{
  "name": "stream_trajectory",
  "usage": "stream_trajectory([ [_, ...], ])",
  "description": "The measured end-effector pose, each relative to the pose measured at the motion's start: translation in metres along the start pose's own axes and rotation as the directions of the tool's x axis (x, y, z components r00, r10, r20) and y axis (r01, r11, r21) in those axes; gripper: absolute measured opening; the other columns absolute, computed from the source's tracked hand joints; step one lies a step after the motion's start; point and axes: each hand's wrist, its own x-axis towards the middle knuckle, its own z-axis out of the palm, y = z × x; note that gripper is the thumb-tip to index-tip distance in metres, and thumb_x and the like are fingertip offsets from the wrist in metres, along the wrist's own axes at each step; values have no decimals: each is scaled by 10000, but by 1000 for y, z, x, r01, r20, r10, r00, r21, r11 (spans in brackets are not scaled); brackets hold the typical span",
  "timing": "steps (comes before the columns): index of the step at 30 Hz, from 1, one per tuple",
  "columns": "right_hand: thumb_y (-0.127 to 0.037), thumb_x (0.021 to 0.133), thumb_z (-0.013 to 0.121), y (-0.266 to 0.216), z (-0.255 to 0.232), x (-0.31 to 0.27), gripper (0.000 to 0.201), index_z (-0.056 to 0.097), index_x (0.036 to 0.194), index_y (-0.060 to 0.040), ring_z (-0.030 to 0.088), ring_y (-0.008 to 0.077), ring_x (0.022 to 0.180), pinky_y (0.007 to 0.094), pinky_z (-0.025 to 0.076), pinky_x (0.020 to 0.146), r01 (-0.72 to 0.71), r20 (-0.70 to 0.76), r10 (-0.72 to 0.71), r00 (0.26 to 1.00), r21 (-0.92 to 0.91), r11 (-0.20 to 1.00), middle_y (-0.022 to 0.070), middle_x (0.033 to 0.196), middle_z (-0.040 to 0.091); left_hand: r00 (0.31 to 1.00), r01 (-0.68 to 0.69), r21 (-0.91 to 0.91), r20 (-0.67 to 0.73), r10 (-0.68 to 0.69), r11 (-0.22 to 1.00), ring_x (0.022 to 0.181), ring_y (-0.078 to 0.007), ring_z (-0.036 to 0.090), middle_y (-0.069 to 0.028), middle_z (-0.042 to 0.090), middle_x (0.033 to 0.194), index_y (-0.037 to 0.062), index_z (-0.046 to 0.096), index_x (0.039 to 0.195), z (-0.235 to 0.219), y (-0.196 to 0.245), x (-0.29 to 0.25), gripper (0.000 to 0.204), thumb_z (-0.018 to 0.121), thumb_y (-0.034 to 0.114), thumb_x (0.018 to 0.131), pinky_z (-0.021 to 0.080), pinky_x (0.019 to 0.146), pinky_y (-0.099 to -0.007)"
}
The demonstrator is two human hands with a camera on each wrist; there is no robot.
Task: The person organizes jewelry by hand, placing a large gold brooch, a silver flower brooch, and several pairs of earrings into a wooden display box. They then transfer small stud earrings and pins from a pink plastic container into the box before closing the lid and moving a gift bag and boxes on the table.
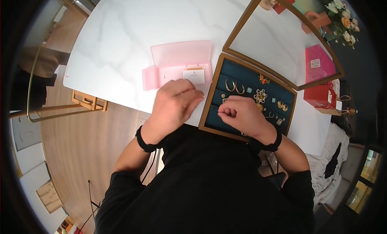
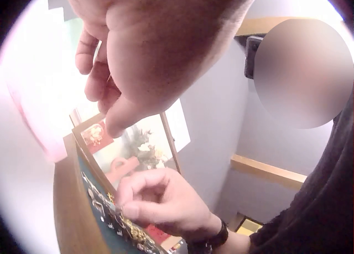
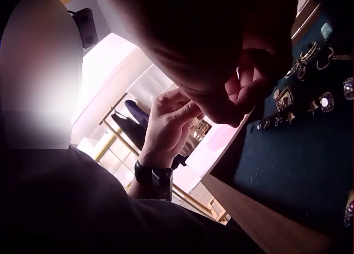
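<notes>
My right hand [image 1: 244, 115] is over the lower left of a teal-lined jewelry case [image 1: 209, 107], thumb and fingertips together. In the left wrist view, a tiny pale piece shows at the tips of this hand [image 2: 168, 204]; its shape is unclear. My left hand [image 1: 175, 107], fingers loosely bent, hovers between the case and an open pink box [image 1: 150, 79]; I see nothing held in it. A white card [image 1: 194, 76] lies in the box. Hoop earrings [image 1: 229, 85] and a flower-shaped brooch [image 1: 260, 96] are in the case; my right hand hides part of its contents.
The case's glass lid [image 1: 278, 36] stands raised behind it. Beyond the lid's right side are a pink package [image 1: 320, 64], a red bag [image 1: 318, 96] and flowers [image 1: 346, 22]. The marble-patterned table [image 1: 121, 36] has its near edge close to my body.
</notes>
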Motion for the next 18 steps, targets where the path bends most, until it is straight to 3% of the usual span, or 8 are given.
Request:
stream_trajectory([
  [2, -13, 911, 832, 5, 4, 1, 88, 785, 983, -34, 624, 185, 640, 298, 540, 657, 89, 24, -87, 996, -97, 991, 53, 792, 618, 997, 68, 34, -43, -67, 997, 779, -293, 678, -70, 679, 864, 37, 821, 954, -7, -5, -2, 111, 880, 29, 860, 543, 694, -412],
  [5, -19, 906, 828, 9, 7, 6, 78, 767, 953, -34, 639, 242, 663, 368, 541, 656, 170, 41, -166, 985, -166, 971, 65, 805, 616, 995, 88, 43, -59, -85, 995, 772, -288, 677, -70, 679, 861, 35, 821, 954, -10, -10, -6, 114, 882, 31, 857, 544, 689, -406],
  [8, -84, 929, 793, -5, 6, 9, 57, 745, 919, -56, 680, 306, 757, 425, 553, 695, 55, 57, -44, 997, -212, 976, 80, 826, 639, 994, 105, 40, -23, -104, 994, 796, -268, 690, -85, 697, 880, 16, 825, 971, -12, -8, -8, 114, 883, -6, 875, 548, 697, -384],
  [18, -73, 906, 814, -4, 11, 16, 62, 766, 933, -46, 671, 284, 722, 413, 532, 660, 82, 81, -61, 995, -292, 953, 71, 813, 635, 996, 81, 49, -41, -79, 996, 776, -269, 674, -78, 687, 874, 21, 823, 969, -12, -11, -11, 119, 890, 10, 872, 535, 685, -387],
])
